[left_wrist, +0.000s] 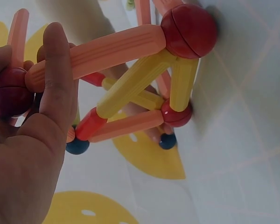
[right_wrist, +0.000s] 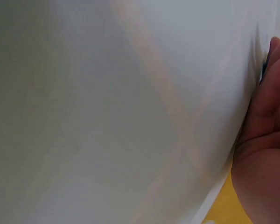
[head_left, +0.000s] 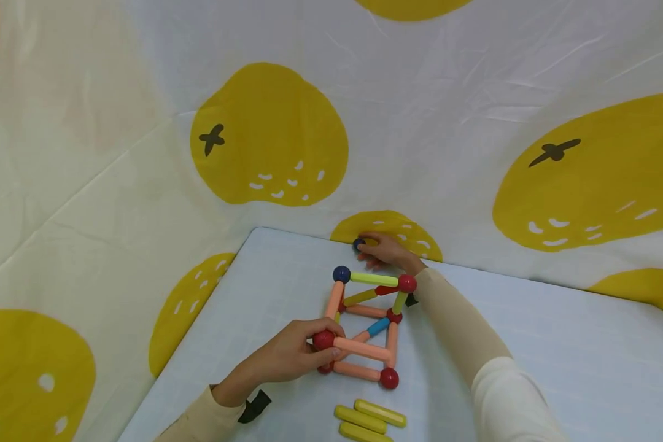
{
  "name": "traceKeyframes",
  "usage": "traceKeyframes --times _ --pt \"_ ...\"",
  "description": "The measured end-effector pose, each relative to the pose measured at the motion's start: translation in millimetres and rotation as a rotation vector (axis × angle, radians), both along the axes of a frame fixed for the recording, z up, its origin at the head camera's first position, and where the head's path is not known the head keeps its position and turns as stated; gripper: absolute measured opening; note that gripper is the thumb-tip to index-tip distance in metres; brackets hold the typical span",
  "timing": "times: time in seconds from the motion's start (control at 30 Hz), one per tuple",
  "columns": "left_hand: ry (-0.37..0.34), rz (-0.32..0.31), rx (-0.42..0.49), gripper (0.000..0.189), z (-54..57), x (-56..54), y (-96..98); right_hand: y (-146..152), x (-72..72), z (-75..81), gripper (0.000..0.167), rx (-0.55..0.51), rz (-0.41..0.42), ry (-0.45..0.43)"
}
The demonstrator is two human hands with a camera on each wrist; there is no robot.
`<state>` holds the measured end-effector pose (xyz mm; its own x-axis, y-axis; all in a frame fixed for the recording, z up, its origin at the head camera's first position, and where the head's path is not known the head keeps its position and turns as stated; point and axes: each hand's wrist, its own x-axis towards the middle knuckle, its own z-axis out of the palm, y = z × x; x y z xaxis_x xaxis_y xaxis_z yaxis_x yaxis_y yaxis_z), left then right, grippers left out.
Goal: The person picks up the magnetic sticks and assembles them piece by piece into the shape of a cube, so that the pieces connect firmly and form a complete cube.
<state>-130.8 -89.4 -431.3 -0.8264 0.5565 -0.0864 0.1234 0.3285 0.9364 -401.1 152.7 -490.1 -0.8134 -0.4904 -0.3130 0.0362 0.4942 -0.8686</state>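
A box-like frame of magnetic building sticks point(head_left: 361, 348) and balls stands on the table in the head view. My left hand point(head_left: 290, 351) grips a red ball point(head_left: 323, 340) at its near left upper corner, thumb and fingers around the ball and stick end. Beyond the frame, my right hand point(head_left: 385, 250) pinches a loose dark blue ball point(head_left: 358, 245) at the table's back edge. In the right wrist view, that ball is mostly hidden by the fingers. Another blue ball point(head_left: 341, 274) and a red ball point(head_left: 407, 283) top the far corners, joined by a yellow-green stick point(head_left: 374, 279).
Several loose yellow sticks point(head_left: 364, 420) lie on the near side of the frame. The pale table point(head_left: 558, 344) meets a hanging cloth point(head_left: 420, 147) with large yellow fruit shapes at its back and left edges. My right forearm passes close beside the frame.
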Motion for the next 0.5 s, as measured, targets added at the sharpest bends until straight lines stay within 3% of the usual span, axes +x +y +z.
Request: traceKeyframes --times 0.33,0.5 --pt "0.047 -0.011 -0.015 0.017 0.1 1.7 2.2 14.2 12.3 5.3 0.05 0.029 -0.035 0.021" --pt "0.08 -0.004 -0.035 0.019 -1.2 -0.4 -0.6 35.2 20.4 17.5 0.051 -0.015 -0.043 0.065"
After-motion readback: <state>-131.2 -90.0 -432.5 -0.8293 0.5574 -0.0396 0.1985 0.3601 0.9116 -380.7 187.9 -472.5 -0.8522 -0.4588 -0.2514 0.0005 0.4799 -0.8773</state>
